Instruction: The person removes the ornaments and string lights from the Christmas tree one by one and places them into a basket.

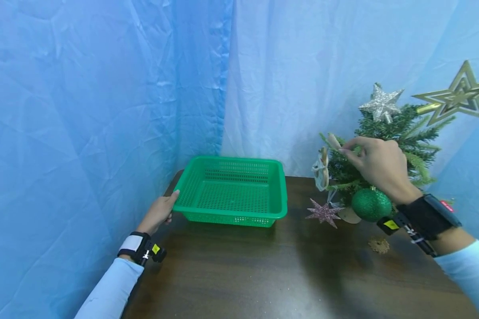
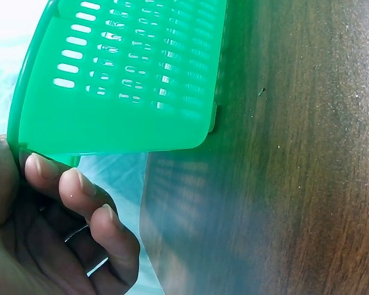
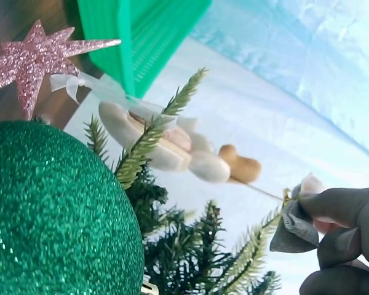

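Now, the right hand (image 1: 383,164) pinches one grey cloth tag (image 3: 293,232), a thread (image 3: 261,190) running to one pale ornament (image 3: 208,167) beside one tree (image 1: 399,128); best eased slowly, without snagging; the left hand (image 1: 158,215) grips one green basket (image 1: 229,219), well left; three stars, silver (image 1: 381,104), gold (image 1: 461,95), pink (image 1: 324,213), plus one green bauble (image 1: 370,204)

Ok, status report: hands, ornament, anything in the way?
Left hand gripping rim of green plastic basket. Right hand pinching gray fabric piece at string of white-and-tan hanging ornament. Fir branch partly overlaps ornament in right wrist view.
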### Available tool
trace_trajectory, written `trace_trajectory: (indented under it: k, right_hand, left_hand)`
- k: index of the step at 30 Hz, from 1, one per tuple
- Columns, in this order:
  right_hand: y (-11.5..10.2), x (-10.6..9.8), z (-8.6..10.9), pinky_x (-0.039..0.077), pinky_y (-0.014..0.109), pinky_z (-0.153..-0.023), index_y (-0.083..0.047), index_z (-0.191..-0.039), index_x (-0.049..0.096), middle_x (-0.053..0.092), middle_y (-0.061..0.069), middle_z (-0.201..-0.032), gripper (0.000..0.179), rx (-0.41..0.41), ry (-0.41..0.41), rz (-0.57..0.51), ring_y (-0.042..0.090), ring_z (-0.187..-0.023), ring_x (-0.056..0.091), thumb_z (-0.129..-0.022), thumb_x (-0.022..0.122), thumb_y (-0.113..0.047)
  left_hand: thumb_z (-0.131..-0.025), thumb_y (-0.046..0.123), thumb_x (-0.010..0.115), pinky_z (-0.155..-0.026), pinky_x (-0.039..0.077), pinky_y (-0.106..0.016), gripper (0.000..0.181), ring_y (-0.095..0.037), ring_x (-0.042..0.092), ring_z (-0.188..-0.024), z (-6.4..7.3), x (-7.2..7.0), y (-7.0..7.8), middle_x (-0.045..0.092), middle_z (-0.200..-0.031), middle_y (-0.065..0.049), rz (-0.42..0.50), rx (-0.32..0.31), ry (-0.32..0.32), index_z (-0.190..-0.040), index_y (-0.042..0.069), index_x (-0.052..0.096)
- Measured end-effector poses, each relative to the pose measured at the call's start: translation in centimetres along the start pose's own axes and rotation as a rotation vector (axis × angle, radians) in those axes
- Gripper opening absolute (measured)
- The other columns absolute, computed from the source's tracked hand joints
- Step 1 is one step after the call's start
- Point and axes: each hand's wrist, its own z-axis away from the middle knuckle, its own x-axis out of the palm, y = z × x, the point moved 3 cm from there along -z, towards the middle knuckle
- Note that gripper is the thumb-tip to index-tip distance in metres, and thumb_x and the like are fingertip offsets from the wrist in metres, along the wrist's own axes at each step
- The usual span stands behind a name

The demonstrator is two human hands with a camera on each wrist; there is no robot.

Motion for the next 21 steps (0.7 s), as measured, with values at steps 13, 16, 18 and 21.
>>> trace_trajectory:
  k: [13, 16, 18, 21]
  right_hand:
    - [-3.2, -0.9, 0.2, 0.015, 0.036, -0.048, -0.014, -0.111, 0.075, 0.035, 0.002, -0.054, 0.026, 0.003, -0.046, -0.049, 0.017, -0.051, 0.017, -0.105, 0.062, -0.036]
    - [-3.9, -1.2, 0.2, 0.015, 0.034, -0.048, -0.013, -0.111, 0.075, 0.031, -0.001, -0.054, 0.027, -0.012, -0.037, -0.040, 0.016, -0.051, 0.016, -0.105, 0.062, -0.036]
    - [-4.1, -1.3, 0.2, 0.014, 0.033, -0.048, -0.014, -0.110, 0.075, 0.029, -0.002, -0.054, 0.025, -0.015, -0.036, -0.038, 0.015, -0.051, 0.016, -0.105, 0.063, -0.035]
    - [-5.1, -1.8, 0.1, 0.016, 0.034, -0.047, -0.011, -0.110, 0.075, 0.032, 0.001, -0.055, 0.019, 0.012, -0.067, -0.068, 0.017, -0.051, 0.018, -0.103, 0.067, -0.026]
  left_hand:
    - [-0.107, 0.060, 0.038, -0.053, 0.048, -0.031, 0.062, -0.017, 0.051, -0.051, 0.0, 0.0, 0.0, 0.042, -0.054, 0.001, 0.000, 0.007, -0.004, -0.071, 0.010, 0.043]
    - [-0.107, 0.061, 0.038, -0.053, 0.048, -0.032, 0.061, -0.016, 0.051, -0.051, 0.1, 0.0, 0.1, 0.042, -0.054, 0.001, -0.003, 0.008, -0.004, -0.070, 0.012, 0.042]
    - [-0.107, 0.061, 0.038, -0.053, 0.048, -0.032, 0.061, -0.016, 0.051, -0.051, 0.2, 0.0, 0.1, 0.042, -0.054, 0.001, -0.006, 0.009, -0.003, -0.069, 0.013, 0.041]
    - [-0.107, 0.061, 0.038, -0.053, 0.048, -0.032, 0.061, -0.016, 0.050, -0.051, 0.3, 0.0, 0.3, 0.042, -0.054, 0.001, -0.010, 0.012, 0.001, -0.069, 0.014, 0.040]
